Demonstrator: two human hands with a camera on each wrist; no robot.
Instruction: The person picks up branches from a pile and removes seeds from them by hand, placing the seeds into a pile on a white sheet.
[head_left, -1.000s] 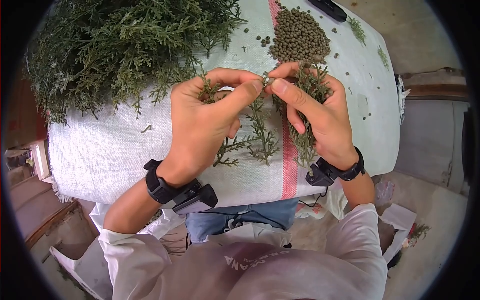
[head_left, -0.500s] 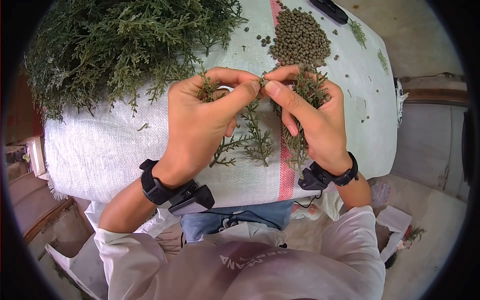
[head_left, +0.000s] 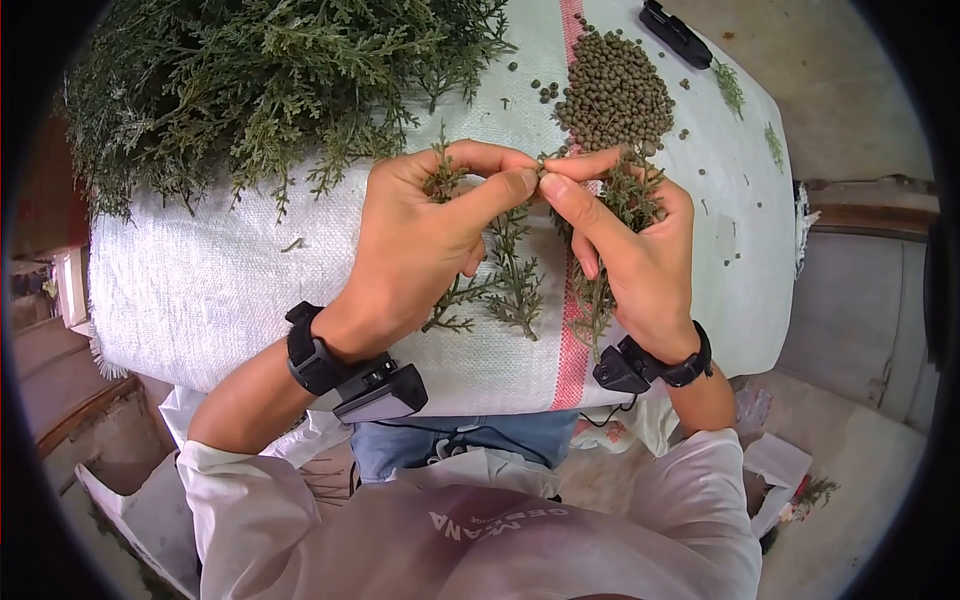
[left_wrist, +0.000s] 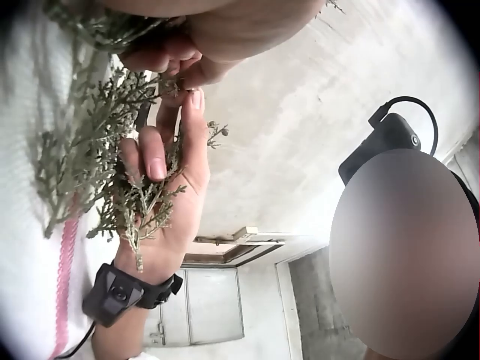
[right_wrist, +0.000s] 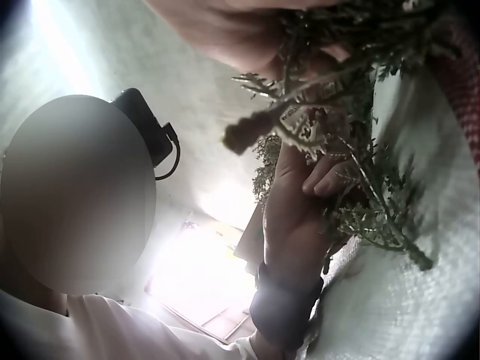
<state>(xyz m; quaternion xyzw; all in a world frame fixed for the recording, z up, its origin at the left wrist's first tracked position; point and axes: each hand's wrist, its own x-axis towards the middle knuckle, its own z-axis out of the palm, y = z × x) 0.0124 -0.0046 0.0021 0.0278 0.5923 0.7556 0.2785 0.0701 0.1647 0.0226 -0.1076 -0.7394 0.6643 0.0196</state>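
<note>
My left hand (head_left: pixel 405 240) and right hand (head_left: pixel 640 265) meet fingertip to fingertip over a white woven sack (head_left: pixel 240 290). Between thumbs and forefingers they pinch a tiny piece of a green conifer sprig (head_left: pixel 541 168), mostly hidden by the fingertips. The right hand also holds a leafy conifer branch (head_left: pixel 632 195) against its palm; its thick cut stem (right_wrist: pixel 251 131) sticks out in the right wrist view. More foliage (head_left: pixel 443 180) shows between the left thumb and forefinger. Another sprig (head_left: pixel 515 290) extends down over the sack below the joined fingertips.
A large heap of conifer branches (head_left: pixel 270 90) covers the sack's far left. Beyond the hands lies a pile of small round brown cones (head_left: pixel 618 95), with several strays around it. A black object (head_left: pixel 676 35) and small sprigs (head_left: pixel 728 90) lie at the far right edge.
The fingertips of both hands stay together, shifting slightly around the small piece, which is now more covered. The head view has shifted a little; the heap and cone pile look unchanged.
</note>
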